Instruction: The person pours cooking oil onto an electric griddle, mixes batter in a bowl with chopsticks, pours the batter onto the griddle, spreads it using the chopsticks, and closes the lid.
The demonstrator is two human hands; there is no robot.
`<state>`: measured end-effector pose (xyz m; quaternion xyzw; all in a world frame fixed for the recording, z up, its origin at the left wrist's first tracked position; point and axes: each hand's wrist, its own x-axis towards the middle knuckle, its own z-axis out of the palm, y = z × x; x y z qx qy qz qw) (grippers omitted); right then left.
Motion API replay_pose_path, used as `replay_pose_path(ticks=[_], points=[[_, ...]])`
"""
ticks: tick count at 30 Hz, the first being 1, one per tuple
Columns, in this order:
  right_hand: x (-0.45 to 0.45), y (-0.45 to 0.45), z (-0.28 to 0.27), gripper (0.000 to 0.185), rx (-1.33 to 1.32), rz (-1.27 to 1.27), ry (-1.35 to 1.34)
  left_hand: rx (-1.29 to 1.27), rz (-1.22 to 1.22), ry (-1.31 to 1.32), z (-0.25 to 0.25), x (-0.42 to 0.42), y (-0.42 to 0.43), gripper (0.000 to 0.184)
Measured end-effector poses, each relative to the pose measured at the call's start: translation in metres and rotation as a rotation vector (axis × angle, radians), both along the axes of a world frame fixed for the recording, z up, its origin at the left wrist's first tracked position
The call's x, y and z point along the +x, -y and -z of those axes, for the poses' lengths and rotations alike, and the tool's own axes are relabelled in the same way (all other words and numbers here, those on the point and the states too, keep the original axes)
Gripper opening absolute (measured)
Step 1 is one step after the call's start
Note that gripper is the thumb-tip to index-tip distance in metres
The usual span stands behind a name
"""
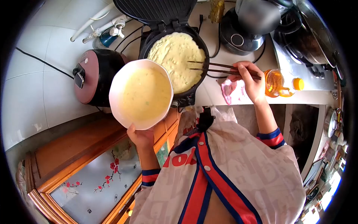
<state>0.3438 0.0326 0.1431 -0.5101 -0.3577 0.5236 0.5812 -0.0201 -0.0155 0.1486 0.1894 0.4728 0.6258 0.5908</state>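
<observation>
My left hand grips the near rim of a white bowl, tilted a little, with pale yellow batter in it. The bowl's right side overlaps the near left edge of a round electric griddle, whose ridged lid stands raised. Batter with green flecks spreads over the griddle as a pancake. Closed around a pair of dark chopsticks, my right hand is at the griddle's right. The chopstick tips reach over the pancake's right part; whether they touch it I cannot tell.
A rice cooker stands left of the bowl. Right of my right hand lies an oil bottle with an orange cap, near a pink plastic bag. Behind are a blender and a large pan. Cords cross the counter.
</observation>
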Motion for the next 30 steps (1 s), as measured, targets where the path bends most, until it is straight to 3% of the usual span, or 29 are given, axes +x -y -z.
replay_pose_path(ticks=[2, 7, 13, 15, 19, 26, 29, 30], points=[[0.004, -0.007, -0.012, 0.025, 0.010, -0.040, 0.040, 0.027, 0.107, 0.062, -0.002, 0.007, 0.002, 0.060], [0.004, -0.015, -0.024, 0.025, 0.122, -0.071, 0.070, 0.032, 0.109, 0.055, 0.023, 0.006, 0.005, 0.056], [-0.053, 0.017, -0.081, 0.014, 0.442, -0.252, 0.173, 0.064, 0.232, 0.055, 0.015, 0.017, -0.007, 0.052], [-0.076, 0.016, -0.094, 0.014, 0.736, -0.410, 0.624, 0.026, 0.202, 0.034, 0.011, 0.020, -0.005, 0.051], [-0.128, 0.032, -0.076, 0.017, 0.798, -0.507, 0.976, 0.057, 0.313, 0.071, 0.009, 0.018, -0.004, 0.051], [-0.137, 0.051, -0.076, 0.041, 0.788, -0.420, 1.149, 0.063, 0.414, 0.203, 0.013, 0.004, -0.018, 0.053], [-0.128, 0.074, -0.078, 0.053, 0.609, -0.214, 0.990, 0.106, 0.395, 0.193, 0.001, 0.000, -0.031, 0.054], [-0.120, 0.077, -0.069, 0.055, 0.668, -0.109, 0.996, 0.132, 0.373, 0.175, -0.003, -0.002, -0.035, 0.055]])
